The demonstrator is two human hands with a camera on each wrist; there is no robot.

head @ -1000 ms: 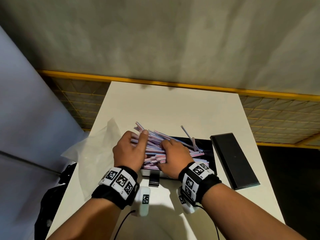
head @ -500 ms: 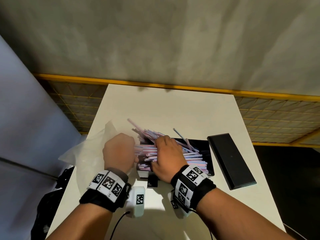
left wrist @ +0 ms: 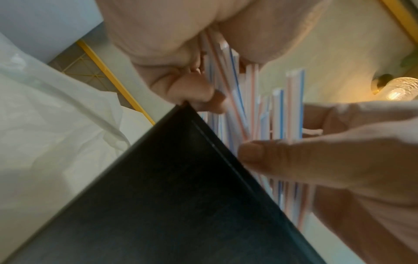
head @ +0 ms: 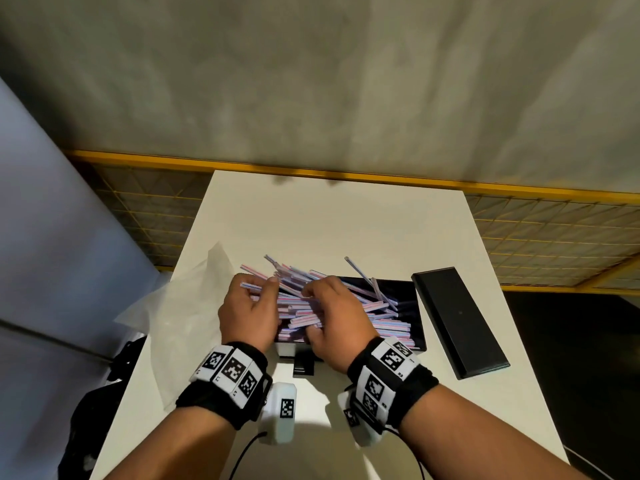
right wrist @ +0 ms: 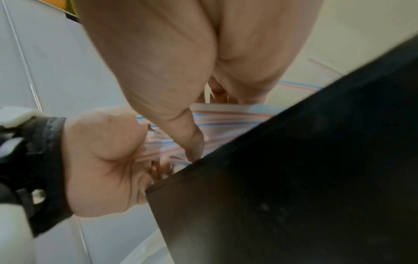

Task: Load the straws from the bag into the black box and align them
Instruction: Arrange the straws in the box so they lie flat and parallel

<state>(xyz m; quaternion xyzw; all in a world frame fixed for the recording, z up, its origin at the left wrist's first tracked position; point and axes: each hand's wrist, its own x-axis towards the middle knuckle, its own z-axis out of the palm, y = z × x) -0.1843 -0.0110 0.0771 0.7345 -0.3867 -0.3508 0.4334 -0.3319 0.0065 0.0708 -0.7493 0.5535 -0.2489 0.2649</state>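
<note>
A heap of pink-and-blue striped straws (head: 377, 308) lies in and over the open black box (head: 414, 306) on the white table. Many straws (left wrist: 228, 85) stick out past the box's left wall (left wrist: 172, 187) and point different ways. My left hand (head: 247, 306) curls round the left ends of a bunch, thumb on top. My right hand (head: 332, 317) grips a bunch near the middle of the heap, with its thumb (right wrist: 190, 141) at the box's near rim (right wrist: 294, 160). Both hands hide the straws beneath them.
The box's flat black lid (head: 457, 320) lies on the table to the right. A crumpled clear plastic bag (head: 180, 306) lies at the left table edge. A small black block (head: 304, 364) sits just before the box. A yellow-framed mesh fence (head: 536, 237) runs behind the table.
My left hand moved left off the heap, then came back and closed on the straws' left ends. My right hand shifted left along the heap. The straws were reshuffled.
</note>
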